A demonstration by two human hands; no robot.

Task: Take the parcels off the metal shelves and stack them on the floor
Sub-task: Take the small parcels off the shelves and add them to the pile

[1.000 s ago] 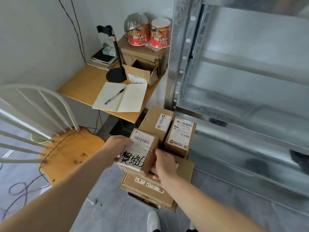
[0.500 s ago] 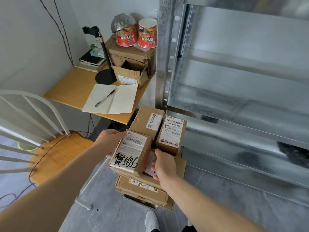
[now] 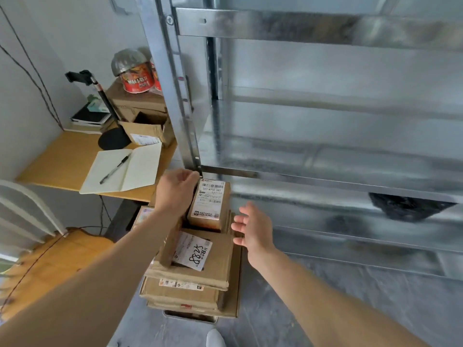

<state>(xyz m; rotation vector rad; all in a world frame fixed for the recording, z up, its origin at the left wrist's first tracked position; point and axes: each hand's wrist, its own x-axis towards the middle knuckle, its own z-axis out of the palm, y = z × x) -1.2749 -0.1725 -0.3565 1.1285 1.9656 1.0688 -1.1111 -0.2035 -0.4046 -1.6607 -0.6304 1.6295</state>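
A stack of brown cardboard parcels (image 3: 190, 289) stands on the grey floor by the metal shelves (image 3: 325, 180). On top lies a flat parcel with a handwritten label (image 3: 194, 254). Behind it sits a small parcel with a barcode label (image 3: 209, 204). My left hand (image 3: 175, 191) hovers loosely curled against that small parcel's left side, with nothing visible in it. My right hand (image 3: 253, 229) is spread open just right of the stack, touching nothing. Another labelled parcel (image 3: 142, 215) shows partly under my left forearm. The shelves I can see hold no parcels.
A wooden desk (image 3: 62, 161) at the left carries an open notebook with a pen (image 3: 120, 169), a phone stand, cardboard boxes and red tins. A white chair with a wooden seat (image 3: 50, 256) stands at lower left. A dark object (image 3: 406, 206) lies under the lower shelf.
Both hands have let go of the scribbled-label parcel they held over the stack. The left hand moved up to the small barcode parcel, and the right hand drew away to the right, open.
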